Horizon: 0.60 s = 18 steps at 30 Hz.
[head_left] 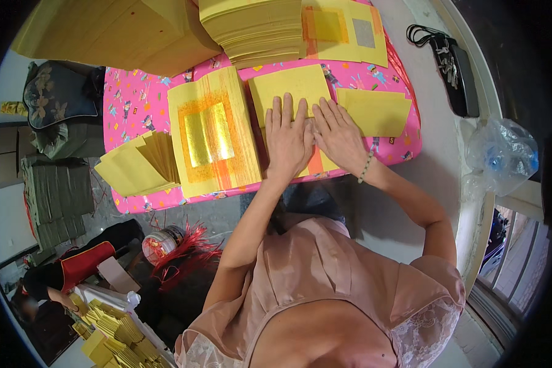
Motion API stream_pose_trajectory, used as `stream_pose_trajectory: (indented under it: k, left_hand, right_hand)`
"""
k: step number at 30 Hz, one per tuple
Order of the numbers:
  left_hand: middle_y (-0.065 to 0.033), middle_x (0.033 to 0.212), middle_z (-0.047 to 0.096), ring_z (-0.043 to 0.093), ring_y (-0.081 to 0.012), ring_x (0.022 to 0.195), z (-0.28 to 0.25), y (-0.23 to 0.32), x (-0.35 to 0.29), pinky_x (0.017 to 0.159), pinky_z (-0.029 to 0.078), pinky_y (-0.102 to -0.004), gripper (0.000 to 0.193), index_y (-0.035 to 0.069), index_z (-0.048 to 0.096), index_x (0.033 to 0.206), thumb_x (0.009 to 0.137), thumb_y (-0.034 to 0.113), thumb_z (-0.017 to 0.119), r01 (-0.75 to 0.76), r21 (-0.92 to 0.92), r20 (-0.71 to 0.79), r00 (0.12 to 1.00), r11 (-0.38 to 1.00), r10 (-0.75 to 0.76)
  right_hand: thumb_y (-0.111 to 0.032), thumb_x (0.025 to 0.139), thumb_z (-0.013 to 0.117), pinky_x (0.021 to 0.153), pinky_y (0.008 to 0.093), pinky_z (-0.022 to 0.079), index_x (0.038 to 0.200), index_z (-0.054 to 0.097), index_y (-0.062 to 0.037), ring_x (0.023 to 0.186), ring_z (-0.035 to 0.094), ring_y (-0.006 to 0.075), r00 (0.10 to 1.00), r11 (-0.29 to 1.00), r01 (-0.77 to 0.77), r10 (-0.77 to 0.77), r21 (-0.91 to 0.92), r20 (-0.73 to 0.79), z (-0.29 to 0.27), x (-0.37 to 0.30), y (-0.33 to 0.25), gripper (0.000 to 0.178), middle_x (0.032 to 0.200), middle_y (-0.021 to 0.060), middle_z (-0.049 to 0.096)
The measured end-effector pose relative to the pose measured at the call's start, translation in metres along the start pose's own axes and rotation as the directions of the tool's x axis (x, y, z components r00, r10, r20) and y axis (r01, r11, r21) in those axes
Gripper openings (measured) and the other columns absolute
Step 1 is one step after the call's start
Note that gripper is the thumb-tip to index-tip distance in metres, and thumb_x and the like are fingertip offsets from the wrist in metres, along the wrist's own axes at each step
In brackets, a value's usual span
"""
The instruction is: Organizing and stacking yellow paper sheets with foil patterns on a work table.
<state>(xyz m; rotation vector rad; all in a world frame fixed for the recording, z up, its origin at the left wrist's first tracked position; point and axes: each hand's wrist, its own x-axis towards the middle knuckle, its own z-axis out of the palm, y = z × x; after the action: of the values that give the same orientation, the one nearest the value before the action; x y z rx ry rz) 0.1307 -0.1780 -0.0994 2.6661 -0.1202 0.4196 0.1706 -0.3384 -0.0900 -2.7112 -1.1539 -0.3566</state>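
Both of my hands lie flat on yellow paper [288,86] at the near middle of the pink table. My left hand [286,140] has its fingers stretched out, pointing away from me. Beside it, my right hand [340,136] presses down with fingers extended, angled to the left. An orange-red patch shows on the paper below the hands. Left of them stands a thick stack of yellow paper [208,135] with a gold foil square on top. A folded yellow piece [380,113] is just right of my right hand. Fanned yellow paper [135,165] sits at the left edge.
Tall yellow stacks [251,30] and foil-marked sheets [326,27] fill the far side of the pink tablecloth [144,101]. Dark case with keys [451,73] and plastic bag [503,153] lie right. Red strands [187,248] and another person [49,276] with yellow bundles [113,322] are lower left.
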Motion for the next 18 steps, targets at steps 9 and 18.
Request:
stream_pose_trajectory:
  k: [9, 18]
  left_hand:
    - [-0.0285, 0.151, 0.03, 0.023, -0.0467, 0.142, -0.004, 0.005, -0.002, 0.115, 0.019, -0.055, 0.06, -0.001, 0.04, 0.143, 0.093, 0.03, 0.049, 0.026, 0.035, -0.002, 1.0, 0.999, -0.026]
    - [-0.042, 0.149, 0.014, 0.012, -0.0564, 0.14, -0.009, 0.004, -0.024, 0.117, 0.015, -0.0542, 0.073, -0.012, 0.028, 0.144, 0.093, 0.033, 0.056, 0.092, -0.024, 0.05, 0.995, 0.995, -0.091]
  right_hand:
    - [-0.029, 0.089, 0.058, 0.105, 0.0509, 0.039, 0.135, 0.052, -0.0039, 0.126, 0.046, 0.0417, 0.999, 0.997, 0.044, -0.042, -0.069, 0.029, 0.002, 0.002, -0.001, 0.052, 0.139, 0.0216, 0.048]
    - [-0.026, 0.088, 0.06, 0.105, 0.0468, 0.04, 0.137, 0.05, -0.0053, 0.124, 0.05, 0.0403, 0.989, 0.995, 0.061, -0.051, -0.074, 0.138, -0.005, 0.008, 0.002, 0.054, 0.139, 0.0208, 0.049]
